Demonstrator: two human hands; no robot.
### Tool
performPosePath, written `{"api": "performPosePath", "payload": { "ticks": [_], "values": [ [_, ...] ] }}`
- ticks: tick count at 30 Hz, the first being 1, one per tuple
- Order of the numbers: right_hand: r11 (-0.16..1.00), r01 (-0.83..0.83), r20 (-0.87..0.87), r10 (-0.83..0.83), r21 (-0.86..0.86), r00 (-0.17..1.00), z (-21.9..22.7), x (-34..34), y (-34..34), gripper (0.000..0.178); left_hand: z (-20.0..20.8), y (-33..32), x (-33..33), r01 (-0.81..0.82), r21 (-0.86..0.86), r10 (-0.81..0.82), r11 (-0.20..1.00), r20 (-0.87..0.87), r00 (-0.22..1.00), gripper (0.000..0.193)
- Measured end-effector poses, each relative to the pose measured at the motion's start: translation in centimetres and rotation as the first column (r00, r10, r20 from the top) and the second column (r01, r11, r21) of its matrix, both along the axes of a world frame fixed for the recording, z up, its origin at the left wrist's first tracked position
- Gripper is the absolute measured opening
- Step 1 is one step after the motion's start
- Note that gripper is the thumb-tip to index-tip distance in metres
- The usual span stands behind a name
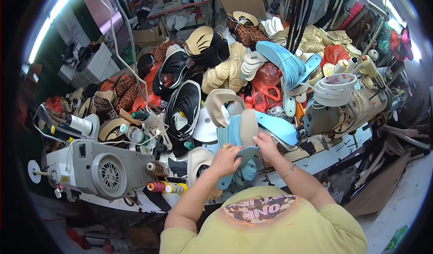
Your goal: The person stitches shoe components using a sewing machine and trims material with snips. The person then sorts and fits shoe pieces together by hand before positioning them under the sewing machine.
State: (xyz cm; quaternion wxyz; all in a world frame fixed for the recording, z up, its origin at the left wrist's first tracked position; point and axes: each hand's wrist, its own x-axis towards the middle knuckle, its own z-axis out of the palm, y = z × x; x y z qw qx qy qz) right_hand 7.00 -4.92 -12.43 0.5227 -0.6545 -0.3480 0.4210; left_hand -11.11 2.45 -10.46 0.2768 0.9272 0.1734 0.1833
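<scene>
Left hand: the left hand (224, 159) is curled, its fingers pinching the near end of one blue shoe sole (246, 153).
Right hand: the right hand (267, 146) pinches the far side of the same blue shoe sole with bent fingers.
Sole held: the one sole sits between the two hands, touching both, just above the near edge of the desk (324, 157).
Stack under the hands: a stack of blue soles (246, 170) lies right below the hands; the count is too hard to tell.
Tan sole: one tan sole (248, 126) stands up just behind the hands.
Long blue piece: one long blue sole (279, 126) lies to the right of the tan one, close to the right hand.
Left machine: one grey machine (97, 170) sits on the left, well apart from the hands.
Thread: two spools, one red (156, 186) and one yellow (176, 188), lie by the machine.
Right machine: one more machine (343, 111) stands on the right with white tape rolls (336, 89) on top.
Far back: a fan of blue soles (286, 62), black soles (182, 102) and a cardboard box (243, 3).
</scene>
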Motion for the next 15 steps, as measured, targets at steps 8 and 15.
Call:
{"api": "performPosePath", "payload": {
  "ticks": [8,15],
  "values": [
    [0.978,0.0,-0.224,0.048,0.207,0.973,6.7,0.0,1.2,0.022,-1.8,-0.4,0.5,-0.003,0.01,0.003,1.0,0.0,1.0,0.032],
    [0.98,0.102,0.295,-0.149,0.17,0.944,10.2,-0.1,-0.9,0.021,-3.9,-0.2,-2.5,0.08,-0.927,0.603,0.365,0.301,0.739,0.026]
  ]
}}
